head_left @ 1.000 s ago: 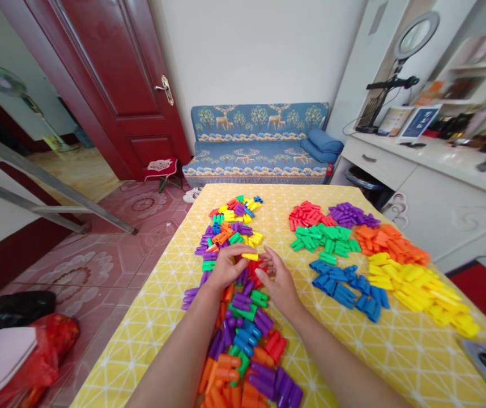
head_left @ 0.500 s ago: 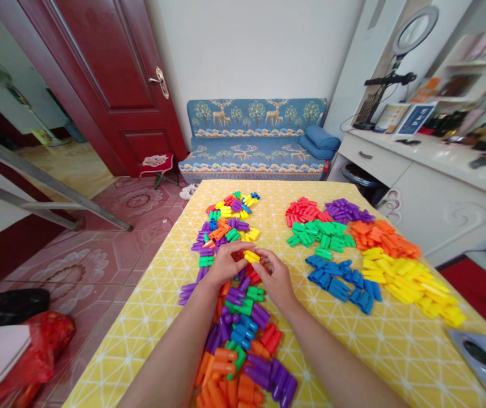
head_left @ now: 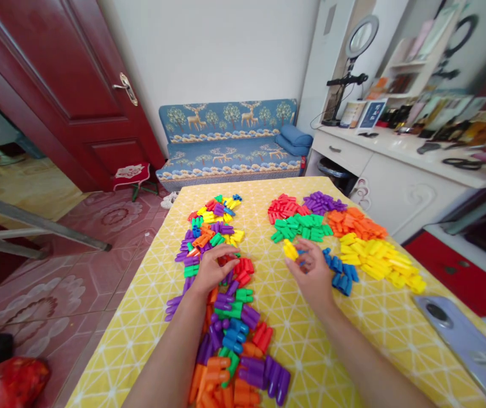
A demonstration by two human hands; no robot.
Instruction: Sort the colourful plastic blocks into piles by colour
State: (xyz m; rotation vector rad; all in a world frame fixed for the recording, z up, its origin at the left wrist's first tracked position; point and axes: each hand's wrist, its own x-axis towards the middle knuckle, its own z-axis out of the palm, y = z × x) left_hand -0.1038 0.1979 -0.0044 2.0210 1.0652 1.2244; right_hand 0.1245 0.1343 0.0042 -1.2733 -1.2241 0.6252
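Observation:
A yellow bullet-shaped plastic building block point(head_left: 290, 250) is pinched between the thumb and fingers of my right hand point(head_left: 314, 277), held over the table beside the blue blocks point(head_left: 343, 277). My left hand point(head_left: 212, 270) hovers at the mixed-colour pile, its thumb and fingers curved apart with nothing gripped. Close under its fingertips lie red blocks point(head_left: 244, 268); I cannot tell if they touch. The mixed pile runs along the left of the table, with purple blocks point(head_left: 250, 316) and orange blocks point(head_left: 217, 371) near me.
Sorted heaps lie at the right: red point(head_left: 284, 209), green point(head_left: 305, 227), purple point(head_left: 323, 202), orange point(head_left: 356, 224) and yellow point(head_left: 383, 262). A phone point(head_left: 466, 345) rests at the right edge of the yellow tablecloth point(head_left: 132, 345). Beyond stand a blue sofa point(head_left: 226, 153) and a white dresser point(head_left: 387, 181).
My right hand has carried the yellow block rightward from the mixed pile toward the sorted heaps. My left hand has let go of it and stays by the pile. The view has turned right.

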